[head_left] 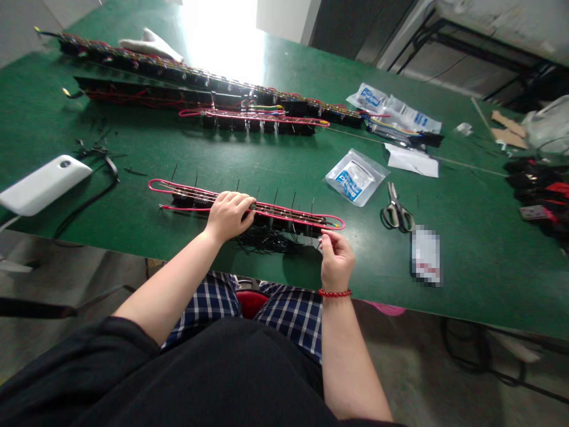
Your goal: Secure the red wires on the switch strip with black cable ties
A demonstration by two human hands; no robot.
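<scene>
A long black strip with looped red wires (284, 214) lies across the near side of the green table, thin black cable ties standing up along it. My left hand (231, 214) is closed over its middle, thumb and fingers gripping the bundle. By the strip's right end, my right hand (338, 255) is pinched shut at the near edge; what its fingertips hold is too small to make out. A pile of loose black cable ties (267, 241) lies between the hands, on the near side of the strip.
Longer wired strips (178, 74) stretch across the back, with a shorter wired strip (262, 123) before them. Scissors (395, 212), a clear plastic bag (357, 178) and a blurred packet (425, 255) lie to the right. A white device (44, 185) sits at left beside black scraps (95, 151).
</scene>
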